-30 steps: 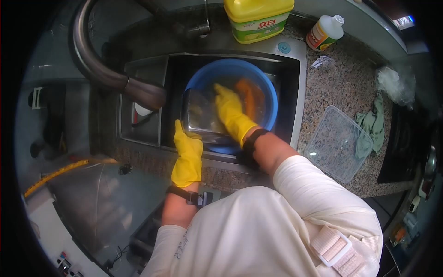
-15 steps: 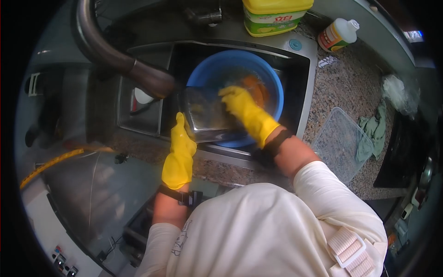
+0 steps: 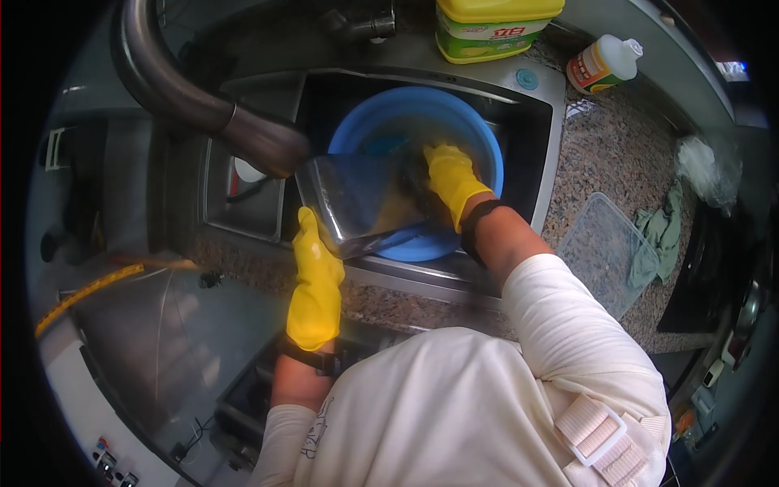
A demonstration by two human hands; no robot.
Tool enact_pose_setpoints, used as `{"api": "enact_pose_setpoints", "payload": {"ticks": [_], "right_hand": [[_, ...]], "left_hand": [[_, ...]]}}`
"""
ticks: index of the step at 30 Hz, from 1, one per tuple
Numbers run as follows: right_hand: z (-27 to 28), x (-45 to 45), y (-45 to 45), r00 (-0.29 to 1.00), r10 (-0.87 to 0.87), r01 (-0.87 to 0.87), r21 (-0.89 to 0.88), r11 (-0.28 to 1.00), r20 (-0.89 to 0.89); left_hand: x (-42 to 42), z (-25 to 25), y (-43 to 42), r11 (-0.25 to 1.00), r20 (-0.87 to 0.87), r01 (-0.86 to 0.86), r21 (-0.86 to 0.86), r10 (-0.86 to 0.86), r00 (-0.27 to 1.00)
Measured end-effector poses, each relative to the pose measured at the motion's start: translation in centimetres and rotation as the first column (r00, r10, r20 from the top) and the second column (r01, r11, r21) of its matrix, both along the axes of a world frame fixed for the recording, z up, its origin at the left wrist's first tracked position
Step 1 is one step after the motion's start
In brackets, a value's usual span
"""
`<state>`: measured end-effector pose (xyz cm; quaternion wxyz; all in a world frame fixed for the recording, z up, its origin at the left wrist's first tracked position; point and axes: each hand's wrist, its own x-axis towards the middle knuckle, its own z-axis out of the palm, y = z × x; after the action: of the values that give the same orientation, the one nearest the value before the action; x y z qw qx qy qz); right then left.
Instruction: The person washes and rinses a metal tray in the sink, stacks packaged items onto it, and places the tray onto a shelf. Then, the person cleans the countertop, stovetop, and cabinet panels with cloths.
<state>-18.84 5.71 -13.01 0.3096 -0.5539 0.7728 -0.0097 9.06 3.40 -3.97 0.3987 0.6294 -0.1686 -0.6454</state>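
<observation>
A see-through rectangular plastic container is tilted over the near left rim of a blue basin. My left hand, in a yellow rubber glove, grips the container's near left side, thumb pointing up along it. My right hand, gloved the same way, reaches into the basin beside the container's right end. Its fingers are curled and partly hidden, and what they hold cannot be made out. Murky water fills part of the basin.
The basin stands in a metal sink under a dark faucet. Behind are a yellow-green detergent tub and a white bottle. To the right lie a clear lid, a green cloth and a plastic bag.
My right hand has moved right, away from the container, and lower into the basin. The container has turned and shifted slightly left in my left hand. The orange thing in the water no longer shows.
</observation>
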Motion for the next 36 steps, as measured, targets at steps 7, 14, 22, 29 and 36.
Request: {"api": "enact_pose_setpoints", "payload": {"ticks": [7, 14, 22, 29, 36], "right_hand": [[-0.6, -0.2, 0.6, 0.967, -0.246, 0.246, 0.017, 0.969, 0.065], [7.7, 0.7, 1.1, 0.917, -0.262, 0.352, -0.299, 0.887, 0.301], [1.2, -3.9, 0.5, 0.785, -0.342, 0.583, -0.426, 0.692, 0.517], [8.2, 0.2, 1.2, 0.937, 0.346, -0.323, 0.506, 0.800, 0.051], [5.1, 2.3, -3.8, 0.998, -0.070, 0.070, -0.093, 0.993, 0.006]], "left_hand": [[-1.6, 1.3, 0.5, 0.996, -0.091, 0.067, -0.067, -0.073, 0.993], [-2.4, -1.4, 0.1, 0.992, -0.151, 0.061, -0.109, -0.077, 0.986], [-2.4, -0.7, -0.2, 0.994, -0.082, 0.024, -0.103, -0.033, 0.996], [-3.5, 2.8, 0.2, 0.998, 0.131, 0.044, -0.038, -0.039, 0.991], [-2.7, 3.5, 0.5, 0.989, 0.055, 0.095, -0.110, -0.090, 0.994]]}}
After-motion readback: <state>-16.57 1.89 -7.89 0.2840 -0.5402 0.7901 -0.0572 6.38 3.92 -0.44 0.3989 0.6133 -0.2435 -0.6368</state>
